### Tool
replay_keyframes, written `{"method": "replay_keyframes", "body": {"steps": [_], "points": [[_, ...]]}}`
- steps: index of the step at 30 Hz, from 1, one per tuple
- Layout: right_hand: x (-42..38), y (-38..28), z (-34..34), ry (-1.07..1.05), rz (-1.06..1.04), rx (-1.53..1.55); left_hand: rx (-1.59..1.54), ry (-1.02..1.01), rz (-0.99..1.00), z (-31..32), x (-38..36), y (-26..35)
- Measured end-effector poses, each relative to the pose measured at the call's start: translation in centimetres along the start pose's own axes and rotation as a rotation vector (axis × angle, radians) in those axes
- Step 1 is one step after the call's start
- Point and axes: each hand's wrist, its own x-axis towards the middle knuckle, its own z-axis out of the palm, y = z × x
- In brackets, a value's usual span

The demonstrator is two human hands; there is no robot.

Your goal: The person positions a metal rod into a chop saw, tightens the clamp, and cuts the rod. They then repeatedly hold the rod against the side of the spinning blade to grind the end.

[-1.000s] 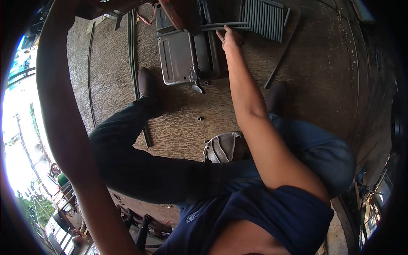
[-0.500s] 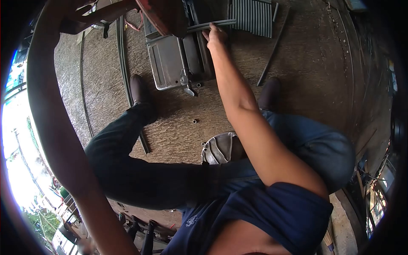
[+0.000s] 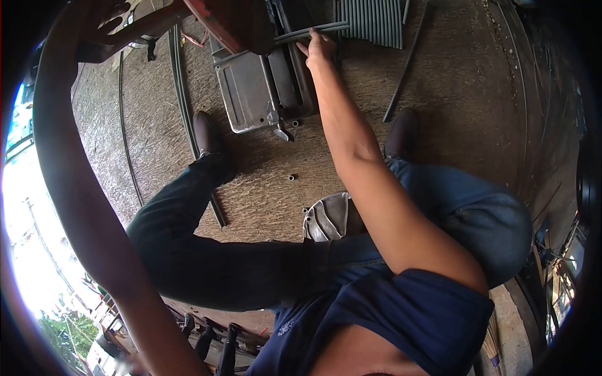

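Observation:
At the top centre, my right hand [image 3: 320,48] is closed round thin grey rods [image 3: 329,27], near their right end. Their left part lies across the base of a cutting machine, under its red guard [image 3: 219,19]. My left hand [image 3: 103,22], dark and partly cut off by the top-left edge, has its fingers curled at the machine's handle [image 3: 147,22]. The machine's grey metal base [image 3: 244,91] stands between my feet, with a clamp screw [image 3: 273,113] at its front. Right of my right hand lies a row of cut grey rods [image 3: 370,24].
Long rods [image 3: 180,88] lie at the left, and a single rod [image 3: 407,62] at the right. Small rings [image 3: 291,177] sit on the brown floor [image 3: 263,200]. A ribbed metal cover [image 3: 329,216] is by my thigh. A broom [image 3: 492,341] is at the lower right.
The view has shifted slightly. My right hand still holds the rods in nearly the same place. My left hand and the handle appear slightly farther left and up.

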Motion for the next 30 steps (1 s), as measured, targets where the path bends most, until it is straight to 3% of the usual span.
{"method": "replay_keyframes", "body": {"steps": [30], "points": [[0.7, 0.5, 0.2, 0.011, -0.001, 0.002, 0.285, 0.032, 0.096, 4.9, -0.4, 0.9]]}}
